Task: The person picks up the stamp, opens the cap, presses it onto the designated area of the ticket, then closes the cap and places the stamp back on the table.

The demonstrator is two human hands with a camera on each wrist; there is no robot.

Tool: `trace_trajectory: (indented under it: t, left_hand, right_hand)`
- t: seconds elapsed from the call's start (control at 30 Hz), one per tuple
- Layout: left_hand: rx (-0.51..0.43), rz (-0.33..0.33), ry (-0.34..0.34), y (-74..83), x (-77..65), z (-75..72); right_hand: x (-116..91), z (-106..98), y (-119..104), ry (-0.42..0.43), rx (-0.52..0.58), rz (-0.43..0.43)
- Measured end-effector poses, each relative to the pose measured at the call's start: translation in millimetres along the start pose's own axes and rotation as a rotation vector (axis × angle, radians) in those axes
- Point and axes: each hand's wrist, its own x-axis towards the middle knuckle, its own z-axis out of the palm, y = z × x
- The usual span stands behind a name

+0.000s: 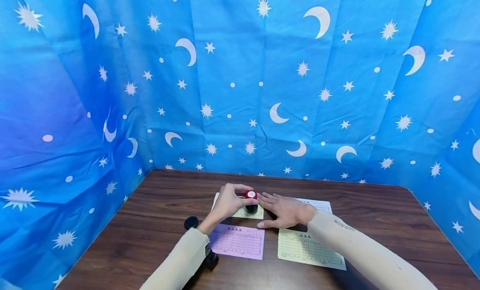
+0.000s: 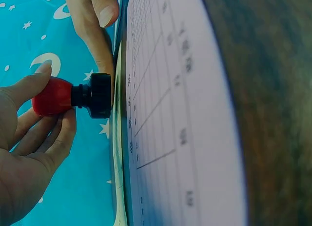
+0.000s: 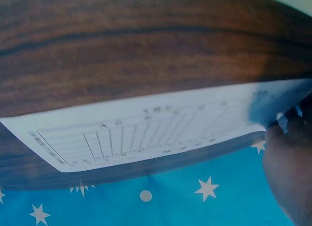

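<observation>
In the head view my left hand (image 1: 229, 202) grips a stamp (image 1: 251, 195) by its round red handle. Its black base points down at a pale green printed sheet (image 1: 256, 215); I cannot tell whether they touch. The left wrist view shows the stamp (image 2: 52, 96) between the thumb and fingers of my left hand (image 2: 29, 138). My right hand (image 1: 286, 210) is palm down just right of the stamp, its fingers spread and nearly straight. In the right wrist view only part of my right hand (image 3: 290, 162) appears, dark, at a printed sheet's edge.
A purple printed form (image 1: 238, 242) lies in front of the left hand. Another pale green form (image 1: 311, 248) is nearer me on the right, with a white sheet (image 1: 320, 204) behind the right forearm. A round black disc (image 1: 191, 222) sits left of the left wrist on the wooden table (image 1: 150, 223).
</observation>
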Motion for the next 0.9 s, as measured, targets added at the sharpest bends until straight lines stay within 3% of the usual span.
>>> trace_trajectory:
  t: [0.53, 0.77, 0.9]
  left_hand:
    - [0.019, 0.041, -0.073, -0.3, 2.0, 4.6]
    - [0.087, 0.092, -0.115, 0.5, 3.5, 1.3]
    - [0.138, 0.082, -0.135, 0.9, 1.1, 0.0]
  right_hand:
    - [0.3, 1.9, 0.9, -0.006, 0.01, -0.003]
    - [-0.6, 0.8, 1.6, -0.007, 0.018, 0.006]
    - [-0.4, 0.9, 0.0, -0.003, 0.032, 0.002]
